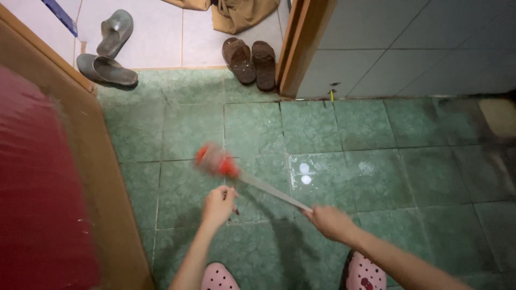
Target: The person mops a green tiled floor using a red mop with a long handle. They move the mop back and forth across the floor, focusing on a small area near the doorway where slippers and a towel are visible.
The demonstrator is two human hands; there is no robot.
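Note:
A mop or brush with an orange and grey head [216,159] and a thin metal handle [271,190] is held slanted over the green tiled floor; its head is blurred. My right hand [329,221] grips the near end of the handle. My left hand [217,207] is just below the orange head, fingers curled near it; whether it touches the head or a small red piece under it I cannot tell. My feet in pink dotted slippers [365,273] show at the bottom edge.
A red surface with a wooden frame [102,161] runs along the left. Two grey slippers [107,48] and two brown sandals [251,59] lie by the doorway at the top. A wooden door frame [294,48] and grey tiled wall stand at the upper right. The floor is wet [309,174].

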